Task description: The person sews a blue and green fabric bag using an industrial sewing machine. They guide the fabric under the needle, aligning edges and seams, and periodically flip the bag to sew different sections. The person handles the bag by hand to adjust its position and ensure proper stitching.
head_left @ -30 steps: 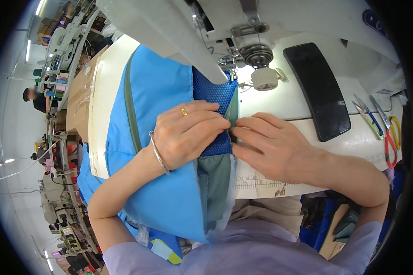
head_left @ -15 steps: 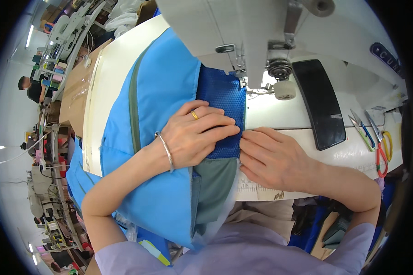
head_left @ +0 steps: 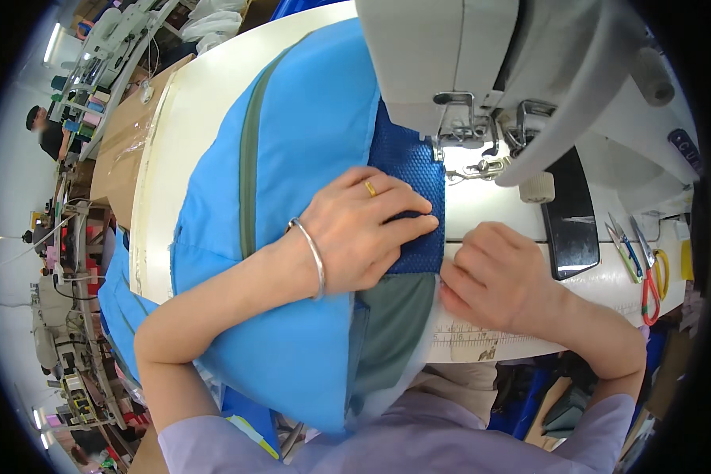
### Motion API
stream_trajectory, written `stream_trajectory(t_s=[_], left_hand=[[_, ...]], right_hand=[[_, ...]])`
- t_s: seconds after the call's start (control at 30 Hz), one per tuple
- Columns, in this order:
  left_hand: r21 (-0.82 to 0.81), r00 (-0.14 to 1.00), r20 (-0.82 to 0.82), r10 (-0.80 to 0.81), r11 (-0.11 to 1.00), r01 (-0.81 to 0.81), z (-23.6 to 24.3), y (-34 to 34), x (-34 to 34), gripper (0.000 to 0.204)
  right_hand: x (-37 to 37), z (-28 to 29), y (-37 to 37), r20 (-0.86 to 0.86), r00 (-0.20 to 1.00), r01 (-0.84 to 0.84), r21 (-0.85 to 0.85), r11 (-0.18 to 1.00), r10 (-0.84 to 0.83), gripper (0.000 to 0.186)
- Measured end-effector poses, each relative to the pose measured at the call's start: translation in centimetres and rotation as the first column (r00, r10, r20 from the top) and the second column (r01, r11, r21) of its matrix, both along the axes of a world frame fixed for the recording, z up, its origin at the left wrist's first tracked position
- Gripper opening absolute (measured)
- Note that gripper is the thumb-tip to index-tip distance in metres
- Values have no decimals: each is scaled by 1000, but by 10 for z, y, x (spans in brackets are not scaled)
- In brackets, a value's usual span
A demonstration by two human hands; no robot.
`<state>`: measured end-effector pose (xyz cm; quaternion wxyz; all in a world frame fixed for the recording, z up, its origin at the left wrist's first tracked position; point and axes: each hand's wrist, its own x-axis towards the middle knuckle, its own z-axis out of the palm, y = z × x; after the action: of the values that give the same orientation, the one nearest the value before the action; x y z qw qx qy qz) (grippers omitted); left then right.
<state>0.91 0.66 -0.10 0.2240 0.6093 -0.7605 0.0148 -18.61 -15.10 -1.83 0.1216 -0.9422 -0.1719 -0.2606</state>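
A light-blue fabric piece (head_left: 308, 118) with a grey-green stripe lies across the sewing machine's bed. Sewn along its right side are a dark-blue mesh panel (head_left: 407, 170) and a grey-green cloth panel (head_left: 395, 316). My left hand (head_left: 363, 229), with a ring and a bangle, rests palm down on the mesh, fingers stretched toward its right edge. At that edge, where mesh meets grey-green cloth, my right hand (head_left: 502, 276) has its fingers curled and pinched on the fabric edge. The mesh's far end reaches the presser foot (head_left: 441, 150) of the sewing machine (head_left: 442, 55).
Right of the machine's foot lies a black phone (head_left: 573, 229), partly behind a white machine part. Thread snips (head_left: 626, 246) and red-and-yellow-handled scissors (head_left: 649, 268) lie farther right. A printed ruler scale (head_left: 466, 336) runs along the table's front edge. Another person (head_left: 49, 133) is far left.
The view has shifted, with the machine head appearing larger and farther right. My right hand's fingers are more curled, slightly lower along the fabric edge. My left hand stays on the mesh.
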Motion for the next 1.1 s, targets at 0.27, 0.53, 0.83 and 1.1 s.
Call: stream_trajectory(t_s=[0.27,0.53,0.83,1.1], left_hand=[[-33,999,32,-19,999,20,-8,-23,30,49],[40,998,49,-36,999,34,2,-25,28,49],[134,919,344,-190,979,153,42,-31,-13,46],[113,984,177,-31,994,11,40,2,-25,33]], right_hand=[[5,-6,-9,59,987,148,11,989,-149,27],[-15,-16,2,82,997,-16,47,999,12,33],[-16,-24,9,149,989,7,36,999,-12,26],[-12,-29,0,199,978,40,129,991,-65,8]])
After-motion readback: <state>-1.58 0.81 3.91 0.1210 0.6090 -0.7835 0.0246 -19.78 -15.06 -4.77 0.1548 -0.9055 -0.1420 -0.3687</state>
